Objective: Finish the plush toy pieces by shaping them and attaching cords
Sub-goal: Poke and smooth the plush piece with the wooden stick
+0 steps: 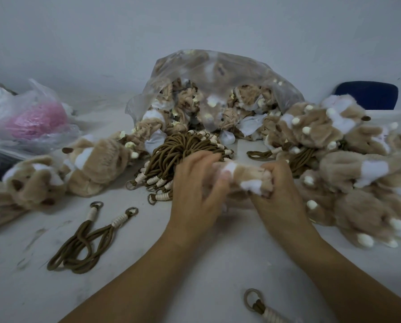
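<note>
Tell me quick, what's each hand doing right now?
Left hand: closed, gripping one end of the plush toy piece.
Right hand: closed, gripping its other end.

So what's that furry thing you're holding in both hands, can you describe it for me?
The plush piece is a small tan, short-furred shape with fuzzy white patches, one at its upper left, one at its lower right. It looks soft and limp, lying roughly sideways low over the white table, in front of the bundle of brown cords. The right hand grips its right end with curled fingers; the left hand holds its left end, blurred.
</note>
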`<state>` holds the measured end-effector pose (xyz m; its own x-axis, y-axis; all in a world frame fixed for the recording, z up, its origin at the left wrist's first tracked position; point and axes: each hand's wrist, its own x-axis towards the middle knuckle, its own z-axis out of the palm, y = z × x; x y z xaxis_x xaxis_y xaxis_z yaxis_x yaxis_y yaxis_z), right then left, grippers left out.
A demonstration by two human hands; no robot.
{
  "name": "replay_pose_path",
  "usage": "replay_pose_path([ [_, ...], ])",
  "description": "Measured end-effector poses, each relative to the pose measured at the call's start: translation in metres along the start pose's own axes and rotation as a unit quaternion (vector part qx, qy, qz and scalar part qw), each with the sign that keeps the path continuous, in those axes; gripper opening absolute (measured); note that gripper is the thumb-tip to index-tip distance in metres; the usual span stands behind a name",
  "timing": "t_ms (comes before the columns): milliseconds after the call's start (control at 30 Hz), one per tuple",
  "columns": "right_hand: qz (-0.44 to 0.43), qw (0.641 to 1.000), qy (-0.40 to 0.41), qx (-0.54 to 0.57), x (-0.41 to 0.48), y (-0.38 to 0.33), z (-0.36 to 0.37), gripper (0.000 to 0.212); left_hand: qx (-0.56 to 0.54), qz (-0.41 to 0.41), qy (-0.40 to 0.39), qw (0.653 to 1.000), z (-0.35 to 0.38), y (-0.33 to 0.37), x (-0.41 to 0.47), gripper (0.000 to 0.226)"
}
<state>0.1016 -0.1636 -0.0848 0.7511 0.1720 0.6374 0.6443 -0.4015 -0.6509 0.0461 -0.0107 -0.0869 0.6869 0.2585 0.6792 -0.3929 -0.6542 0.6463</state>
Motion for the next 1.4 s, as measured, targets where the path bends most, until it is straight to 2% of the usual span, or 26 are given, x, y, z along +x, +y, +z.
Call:
replay_pose_path([
  [67,-0.053,0.998,-0.002,-0.020,-0.002,-0.002,0.000,0.032,0.039,0.046,-0.085,0.995,0.005,0.006,-0.002,0.054],
  [100,-0.078,0.997,-0.006,-0.023,-0.002,-0.003,0.001,0.030,0.038,0.028,-0.126,0.991,0.007,0.008,-0.003,0.058],
  [167,-0.111,0.994,-0.006,-0.022,-0.001,-0.004,0.001,0.026,0.011,-0.024,-0.158,0.987,0.006,0.005,-0.004,0.052],
  [267,-0.109,0.994,-0.011,-0.001,-0.002,-0.005,0.000,0.028,-0.009,-0.062,-0.143,0.988,0.004,0.000,-0.002,0.021],
  [367,-0.045,0.995,-0.071,0.047,-0.006,-0.009,-0.002,0.027,-0.005,-0.057,-0.105,0.993,0.003,0.003,-0.001,0.004],
  [467,0.022,0.989,-0.120,0.084,-0.007,-0.009,-0.005,0.031,0.002,-0.018,-0.065,0.998,0.003,0.004,-0.001,0.018],
  [533,0.019,0.989,-0.140,0.034,-0.006,-0.008,-0.005,0.027,0.022,0.007,-0.047,0.999,0.004,0.003,-0.001,0.022],
  [600,-0.025,0.990,-0.133,-0.029,-0.006,-0.009,-0.003,0.015,0.017,-0.002,-0.039,0.999,0.005,0.003,-0.001,0.024],
  [733,-0.058,0.990,-0.125,-0.043,-0.008,-0.013,0.001,0.016,0.011,-0.045,-0.053,0.997,0.005,0.001,-0.001,0.027],
  [800,-0.085,0.992,-0.066,-0.062,-0.006,-0.014,0.000,0.012,0.044,-0.069,-0.098,0.992,0.006,0.003,-0.001,0.022],
  [867,-0.108,0.991,-0.007,-0.076,-0.004,-0.016,-0.004,0.009,0.089,-0.039,-0.163,0.982,0.010,0.006,-0.003,0.021],
  [933,-0.134,0.988,0.018,-0.075,-0.002,-0.018,-0.008,0.004,0.114,0.023,-0.218,0.969,0.014,0.008,-0.004,0.036],
  [967,-0.150,0.986,0.022,-0.074,-0.002,-0.018,-0.009,0.005,0.109,0.041,-0.228,0.967,0.014,0.009,-0.004,0.036],
  [1067,-0.175,0.983,-0.009,-0.047,0.000,-0.016,-0.011,0.014,0.047,0.016,-0.199,0.979,0.009,0.004,-0.005,0.021],
  [1167,-0.110,0.994,-0.011,-0.025,0.002,-0.007,-0.013,0.013,-0.061,-0.125,-0.096,0.986,0.007,0.003,-0.004,0.026],
  [1233,-0.029,0.994,-0.011,-0.104,0.004,0.008,-0.016,0.013,-0.185,-0.232,-0.008,0.955,0.002,0.002,0.001,0.023],
  [1267,0.031,0.984,-0.036,-0.172,0.004,0.016,-0.018,0.017,-0.254,-0.282,0.029,0.925,-0.002,-0.001,0.004,0.022],
  [1333,0.122,0.933,-0.128,-0.312,0.003,0.026,-0.018,0.033,-0.431,-0.364,0.050,0.824,-0.009,-0.009,0.010,0.039],
  [1400,0.113,0.901,-0.171,-0.382,0.002,0.029,-0.014,0.033,-0.583,-0.397,0.012,0.709,-0.016,-0.012,0.013,0.052],
])
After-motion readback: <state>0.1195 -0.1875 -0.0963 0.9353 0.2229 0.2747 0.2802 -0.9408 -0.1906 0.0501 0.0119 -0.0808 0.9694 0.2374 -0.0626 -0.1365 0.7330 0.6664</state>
